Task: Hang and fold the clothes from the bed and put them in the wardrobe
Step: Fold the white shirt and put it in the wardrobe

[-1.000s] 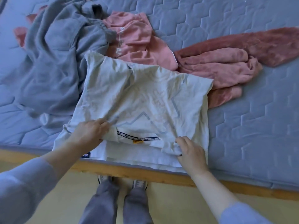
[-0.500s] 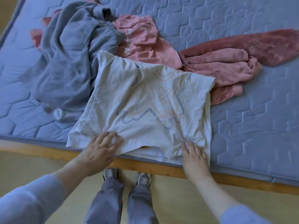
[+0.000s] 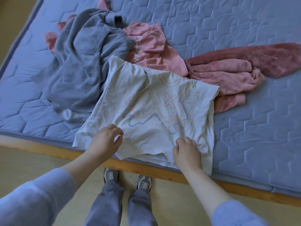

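A white T-shirt (image 3: 151, 111) with a faint line print lies folded over at the near edge of the bed, print side up. My left hand (image 3: 105, 141) hovers over its lower left part with loosely curled fingers, thumb apart from them, holding nothing. My right hand (image 3: 187, 150) rests its curled fingertips on the shirt's lower right part, near the folded hem. Behind the shirt lie a grey garment (image 3: 84, 62), a pink sweatshirt (image 3: 151, 48) with lettering and a fuzzy dark-pink garment (image 3: 236, 70).
The blue quilted mattress (image 3: 252, 128) sits on a wooden bed frame (image 3: 162, 172) whose edge runs right in front of my legs. My shoes (image 3: 127, 176) stand on the pale floor below. The mattress's left edge is at the upper left.
Both hands first held the shirt's folded edge, then pressed flat on it. Now their fingers have curled and moved slightly up onto the shirt. The view has shifted left.
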Demonstrator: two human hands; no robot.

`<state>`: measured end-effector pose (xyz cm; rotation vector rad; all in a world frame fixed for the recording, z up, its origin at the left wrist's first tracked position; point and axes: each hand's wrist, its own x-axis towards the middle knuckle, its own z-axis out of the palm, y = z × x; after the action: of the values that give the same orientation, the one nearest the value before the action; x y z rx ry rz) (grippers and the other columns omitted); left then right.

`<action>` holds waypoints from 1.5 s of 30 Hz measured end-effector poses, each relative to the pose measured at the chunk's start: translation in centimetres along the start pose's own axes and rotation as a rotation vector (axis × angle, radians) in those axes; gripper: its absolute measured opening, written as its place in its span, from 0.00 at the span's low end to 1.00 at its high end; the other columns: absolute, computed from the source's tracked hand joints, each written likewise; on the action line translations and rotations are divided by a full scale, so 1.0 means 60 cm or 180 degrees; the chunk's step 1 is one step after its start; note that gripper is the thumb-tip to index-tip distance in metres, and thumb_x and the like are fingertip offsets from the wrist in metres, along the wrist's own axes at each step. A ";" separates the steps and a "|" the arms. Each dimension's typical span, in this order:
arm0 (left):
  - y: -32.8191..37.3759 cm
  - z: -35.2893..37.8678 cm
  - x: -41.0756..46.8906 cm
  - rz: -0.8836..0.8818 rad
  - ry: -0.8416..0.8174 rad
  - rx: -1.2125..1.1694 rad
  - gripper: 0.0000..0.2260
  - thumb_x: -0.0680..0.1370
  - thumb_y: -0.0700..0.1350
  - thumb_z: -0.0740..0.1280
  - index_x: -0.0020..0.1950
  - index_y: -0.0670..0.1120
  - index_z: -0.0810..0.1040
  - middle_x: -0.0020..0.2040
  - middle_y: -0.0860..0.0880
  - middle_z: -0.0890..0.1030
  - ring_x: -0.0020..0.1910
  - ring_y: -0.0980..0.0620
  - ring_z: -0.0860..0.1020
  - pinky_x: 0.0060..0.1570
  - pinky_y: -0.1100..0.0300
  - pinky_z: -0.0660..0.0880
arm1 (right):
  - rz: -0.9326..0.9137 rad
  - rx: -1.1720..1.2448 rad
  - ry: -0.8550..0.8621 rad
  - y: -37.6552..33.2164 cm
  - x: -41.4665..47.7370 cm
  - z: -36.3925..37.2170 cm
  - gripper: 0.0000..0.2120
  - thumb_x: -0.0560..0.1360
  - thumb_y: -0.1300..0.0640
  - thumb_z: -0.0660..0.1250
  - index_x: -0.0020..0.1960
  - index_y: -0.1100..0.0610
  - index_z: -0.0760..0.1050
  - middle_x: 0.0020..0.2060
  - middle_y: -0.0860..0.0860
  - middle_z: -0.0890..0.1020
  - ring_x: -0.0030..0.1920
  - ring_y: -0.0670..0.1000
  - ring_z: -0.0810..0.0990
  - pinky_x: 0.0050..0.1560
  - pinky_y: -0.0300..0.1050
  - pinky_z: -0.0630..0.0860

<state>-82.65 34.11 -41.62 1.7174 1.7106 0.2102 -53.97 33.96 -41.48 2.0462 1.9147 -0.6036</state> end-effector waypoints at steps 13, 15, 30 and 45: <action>-0.089 -0.112 0.006 -0.1084 0.0786 -0.0341 0.05 0.78 0.44 0.67 0.49 0.45 0.81 0.47 0.49 0.78 0.48 0.48 0.78 0.44 0.56 0.73 | -0.1351 0.0705 0.0233 -0.274 0.168 -0.192 0.15 0.78 0.59 0.60 0.63 0.55 0.76 0.56 0.54 0.78 0.52 0.56 0.78 0.48 0.47 0.74; -0.101 -0.112 0.014 -0.1208 0.0748 -0.0489 0.06 0.78 0.46 0.67 0.50 0.46 0.81 0.47 0.50 0.77 0.48 0.49 0.78 0.44 0.56 0.73 | -0.1500 0.0616 0.0289 -0.328 0.210 -0.207 0.16 0.78 0.60 0.60 0.64 0.55 0.76 0.58 0.55 0.77 0.55 0.57 0.77 0.52 0.50 0.75; -0.113 -0.078 0.065 -0.1316 0.0715 -0.0768 0.12 0.73 0.51 0.72 0.52 0.48 0.75 0.47 0.51 0.74 0.51 0.48 0.73 0.45 0.60 0.63 | -0.2651 -0.1423 -0.0154 -0.451 0.370 -0.292 0.09 0.75 0.54 0.65 0.55 0.53 0.76 0.55 0.53 0.78 0.57 0.58 0.76 0.51 0.50 0.72; -0.136 -0.086 0.061 -0.2295 -0.0188 -0.2215 0.25 0.67 0.63 0.74 0.30 0.49 0.64 0.26 0.55 0.65 0.26 0.55 0.65 0.28 0.61 0.58 | -0.3237 -0.0938 -0.0047 -0.505 0.409 -0.329 0.05 0.72 0.59 0.69 0.48 0.56 0.78 0.42 0.54 0.82 0.47 0.58 0.78 0.41 0.46 0.66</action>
<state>-91.80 38.42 -43.67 0.5609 1.8061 0.3574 -80.91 67.41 -33.39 0.7844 2.7519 -0.4628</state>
